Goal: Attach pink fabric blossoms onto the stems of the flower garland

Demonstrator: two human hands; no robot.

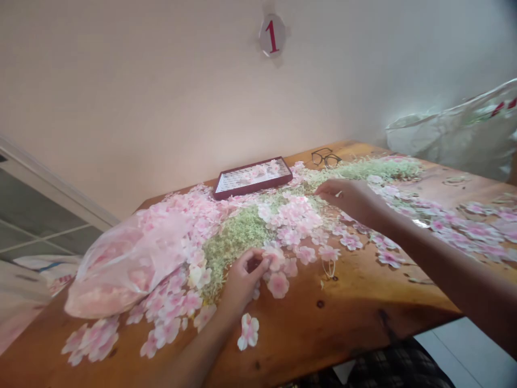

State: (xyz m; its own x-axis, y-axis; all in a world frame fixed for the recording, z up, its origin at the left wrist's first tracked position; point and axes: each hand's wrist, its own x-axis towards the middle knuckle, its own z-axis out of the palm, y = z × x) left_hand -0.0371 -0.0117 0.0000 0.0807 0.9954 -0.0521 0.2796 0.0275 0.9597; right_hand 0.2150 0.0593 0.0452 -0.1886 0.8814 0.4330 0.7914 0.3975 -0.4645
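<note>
1. Across the wooden table, pink blossoms lie flat and scattered, round, with no clear long axis.
2. Left hand curls half shut, its fingers pinching the edge of one blossom.
3. Right hand is nearly shut, thumb to fingers, on something too small to tell, beyond pale green sprigs.
4. Red "1" marks a round tag on the wall.

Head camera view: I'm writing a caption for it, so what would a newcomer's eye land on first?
Pink blossoms strewn across the wooden table stand out first, with a bulging plastic bag of them at the left. A band of pale green florets runs through the middle, and a dark red tray sits near the far edge.
</note>
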